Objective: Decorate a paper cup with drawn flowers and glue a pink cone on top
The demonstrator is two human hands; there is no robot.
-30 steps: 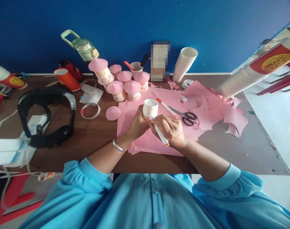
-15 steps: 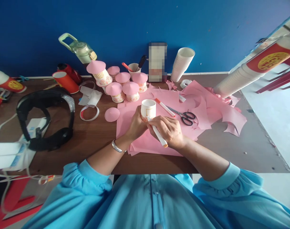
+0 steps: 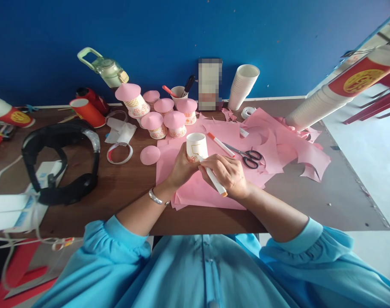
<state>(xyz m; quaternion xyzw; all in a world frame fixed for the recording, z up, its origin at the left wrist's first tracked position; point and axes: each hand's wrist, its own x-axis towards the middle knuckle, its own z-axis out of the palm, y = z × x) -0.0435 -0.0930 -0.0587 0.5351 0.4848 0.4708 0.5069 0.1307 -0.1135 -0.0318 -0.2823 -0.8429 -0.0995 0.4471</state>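
My left hand [image 3: 181,168] is wrapped round a white paper cup [image 3: 195,144], tilted a little, with a yellow-orange outlined shape and reddish flowers drawn on its side. Pinched in my right hand [image 3: 229,174] is a white marker [image 3: 217,182] with an orange end; its tip is at the cup's wall, partly hidden by the fingers. Pink paper sheets [image 3: 208,201] lie under both hands. Just beyond the right hand rest a second white marker [image 3: 220,144] with a red-orange end and black-handled scissors [image 3: 250,158].
Several decorated cups with pink cone tops [image 3: 174,121] stand at the back, near a loose pink cone [image 3: 150,155]. Tape [image 3: 119,153], a black headset strap [image 3: 60,162], a bottle [image 3: 108,70], a phone [image 3: 210,83] and stacked cups [image 3: 244,85] surround the work. Pink scraps [image 3: 313,160] lie right.
The cup has turned slightly in my left hand and leans a bit more to the left. The marker's tip stays at its side. The camera view has shifted slightly.
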